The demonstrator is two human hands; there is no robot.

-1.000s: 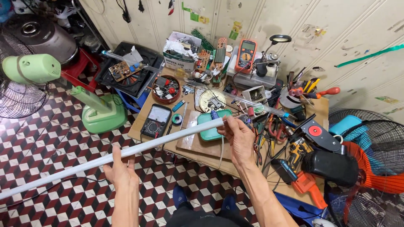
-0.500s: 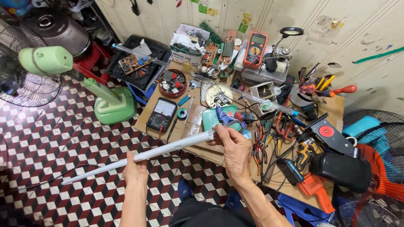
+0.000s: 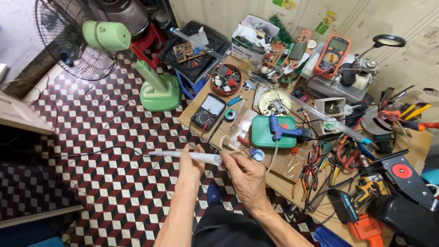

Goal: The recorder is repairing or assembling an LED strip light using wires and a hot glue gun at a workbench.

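Note:
A long white tube [image 3: 201, 157] lies level in front of me, held in both hands above the checkered floor. My left hand [image 3: 190, 164] grips it from below near its right part. My right hand [image 3: 247, 176] pinches the tube's right end, close to the front edge of the low wooden table [image 3: 283, 176]. The tube's left end points toward the floor at the left and looks foreshortened. A blue glue gun [image 3: 283, 131] rests on a green lid [image 3: 260, 137] just beyond my right hand.
The table is crowded with a black multimeter [image 3: 208, 111], an orange multimeter [image 3: 333, 56], a round tin of parts [image 3: 227, 80], pliers and cables. A green standing fan [image 3: 116, 55] stands at the left. An orange drill [image 3: 366, 215] lies at the right.
The tube has been drawn back toward me and now looks much shorter. Both hands have moved closer together, off the table's middle to its front edge. The view has tilted left.

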